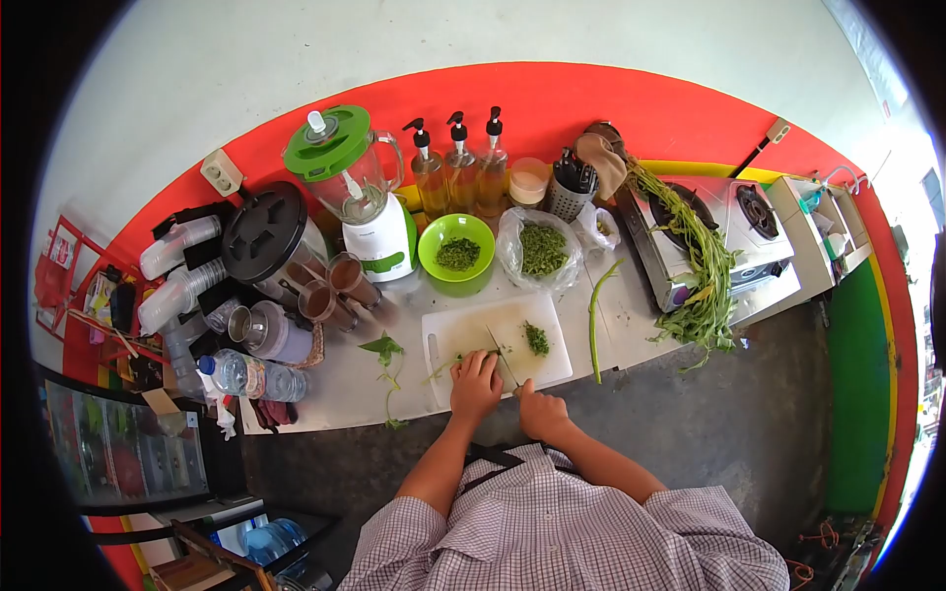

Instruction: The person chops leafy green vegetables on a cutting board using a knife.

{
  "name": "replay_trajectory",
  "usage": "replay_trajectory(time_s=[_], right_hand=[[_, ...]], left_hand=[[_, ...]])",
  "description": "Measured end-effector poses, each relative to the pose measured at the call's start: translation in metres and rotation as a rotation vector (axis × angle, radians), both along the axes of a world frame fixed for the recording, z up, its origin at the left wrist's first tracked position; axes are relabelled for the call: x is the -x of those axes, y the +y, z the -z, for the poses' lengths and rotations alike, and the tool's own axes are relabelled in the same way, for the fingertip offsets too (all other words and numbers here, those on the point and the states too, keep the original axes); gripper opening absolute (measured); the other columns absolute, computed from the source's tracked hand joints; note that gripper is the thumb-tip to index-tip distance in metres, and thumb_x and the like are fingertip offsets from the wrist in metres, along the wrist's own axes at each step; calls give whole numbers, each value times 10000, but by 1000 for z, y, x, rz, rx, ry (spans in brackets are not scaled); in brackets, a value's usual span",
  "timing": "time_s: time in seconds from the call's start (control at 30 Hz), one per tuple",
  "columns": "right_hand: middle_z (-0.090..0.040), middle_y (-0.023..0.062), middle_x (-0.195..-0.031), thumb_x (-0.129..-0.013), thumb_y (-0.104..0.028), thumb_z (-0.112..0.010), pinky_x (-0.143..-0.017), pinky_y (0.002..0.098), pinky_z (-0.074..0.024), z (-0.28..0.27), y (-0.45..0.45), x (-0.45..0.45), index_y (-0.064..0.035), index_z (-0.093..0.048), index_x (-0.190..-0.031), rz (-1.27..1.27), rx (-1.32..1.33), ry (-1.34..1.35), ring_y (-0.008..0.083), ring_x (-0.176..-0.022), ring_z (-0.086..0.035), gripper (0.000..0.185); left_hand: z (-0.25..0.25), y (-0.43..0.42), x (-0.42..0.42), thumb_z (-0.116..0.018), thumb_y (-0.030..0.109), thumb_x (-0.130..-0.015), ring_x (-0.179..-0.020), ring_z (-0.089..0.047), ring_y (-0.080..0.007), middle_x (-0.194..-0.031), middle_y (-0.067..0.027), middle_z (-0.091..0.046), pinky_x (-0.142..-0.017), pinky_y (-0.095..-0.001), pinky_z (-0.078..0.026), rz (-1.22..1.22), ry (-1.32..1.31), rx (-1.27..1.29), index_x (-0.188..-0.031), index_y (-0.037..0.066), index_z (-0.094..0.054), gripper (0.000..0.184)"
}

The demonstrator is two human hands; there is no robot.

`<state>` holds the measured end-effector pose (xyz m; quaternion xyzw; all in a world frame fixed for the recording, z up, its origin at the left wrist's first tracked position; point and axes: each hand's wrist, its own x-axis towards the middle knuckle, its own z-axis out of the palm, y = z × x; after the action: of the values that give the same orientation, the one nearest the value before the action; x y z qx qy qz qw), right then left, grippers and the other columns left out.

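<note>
A white cutting board [448, 329] lies at the front of the counter. My right hand [542, 412] is closed round the handle of a kitchen knife [504, 361], its blade slanting away across the board. Beside the blade, my left hand [476, 384] presses its bent fingers onto a thin green stalk [439, 370], part of it hidden under them. A small pile of chopped greens [536, 340] sits right of the knife. Left of the board lies a leafy sprig [383, 348]; to its right, a long green stem [595, 320].
Behind the board stand a green bowl [456, 229] and a plastic bag [538, 248], both with chopped greens. A blender [379, 236], pump bottles [461, 172] and a knife holder [570, 192] line the wall. Leafy stalks [702, 266] drape over the gas stove [662, 241]. A water bottle [258, 378] lies left.
</note>
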<state>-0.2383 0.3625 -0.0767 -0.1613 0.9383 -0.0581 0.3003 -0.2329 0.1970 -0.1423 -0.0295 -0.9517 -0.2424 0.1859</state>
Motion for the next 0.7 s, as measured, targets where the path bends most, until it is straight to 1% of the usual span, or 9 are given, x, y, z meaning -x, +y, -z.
replay_trajectory(time_s=[0.07, 0.17, 0.27, 0.3, 0.37, 0.47, 0.63, 0.7], right_hand=[[-740, 235, -979, -922, -176, -560, -810, 473, -581, 13, 3, 0, 39, -407, -1264, -9, -20, 9, 370, -928, -746, 432], [-741, 230, -967, -921, -182, -559, -789, 464, -587, -11, 0, 13, 47, -408, -1264, -57, -37, -39, 360, -907, -750, 440], [-745, 219, -953, -920, -186, -562, -761, 457, -593, -22, -2, 11, 47, -410, -1266, -61, -47, -14, 353, -879, -754, 444], [-745, 219, -953, -920, -186, -562, -761, 457, -593, -17, -2, 8, 47, -410, -1266, -64, -47, -13, 353, -879, -754, 444], [-749, 205, -939, -913, -183, -574, -737, 451, -596, 0, -1, 0, 44, -418, -1258, -40, -25, 80, 347, -858, -756, 442], [-748, 204, -928, -910, -183, -575, -749, 453, -595, 16, -1, 2, 50, -427, -1258, -13, -4, 74, 350, -854, -755, 444], [-744, 217, -924, -910, -189, -574, -762, 454, -593, -17, -2, 11, 50, -423, -1257, -47, -10, 21, 358, -859, -753, 447], [-743, 219, -922, -909, -194, -578, -764, 455, -592, -12, -1, 6, 46, -425, -1252, -49, -15, 18, 360, -860, -752, 446]], left_hand=[[3, 0, 1, -643, 174, -861, -1233, -542, -293, -1276, -108, -594, -1012, -484, -388, -7, -2, 3, -1210, 68, -655, 364], [-1, -1, 0, -638, 178, -865, -1242, -532, -298, -1279, -114, -592, -1018, -480, -389, 5, 1, -7, -1213, 54, -649, 370], [0, -1, 2, -633, 181, -867, -1243, -525, -301, -1278, -119, -588, -1023, -480, -390, -2, -27, -42, -1227, 42, -640, 386], [1, -2, 2, -633, 181, -867, -1243, -525, -301, -1278, -119, -588, -1023, -480, -390, -5, -25, -41, -1227, 42, -640, 386], [2, -2, 2, -631, 181, -867, -1236, -522, -303, -1277, -122, -586, -1023, -481, -395, 8, -13, -34, -1237, 29, -632, 400], [4, -2, 2, -626, 181, -870, -1224, -526, -305, -1274, -122, -586, -1018, -475, -402, 11, -11, -28, -1242, 26, -631, 403], [2, -3, 2, -622, 187, -874, -1224, -528, -310, -1272, -126, -587, -1013, -471, -409, 14, -25, -35, -1245, 21, -629, 406], [4, -3, 2, -621, 189, -874, -1225, -529, -311, -1272, -128, -588, -1011, -472, -410, 11, -34, -46, -1246, 20, -628, 409]])
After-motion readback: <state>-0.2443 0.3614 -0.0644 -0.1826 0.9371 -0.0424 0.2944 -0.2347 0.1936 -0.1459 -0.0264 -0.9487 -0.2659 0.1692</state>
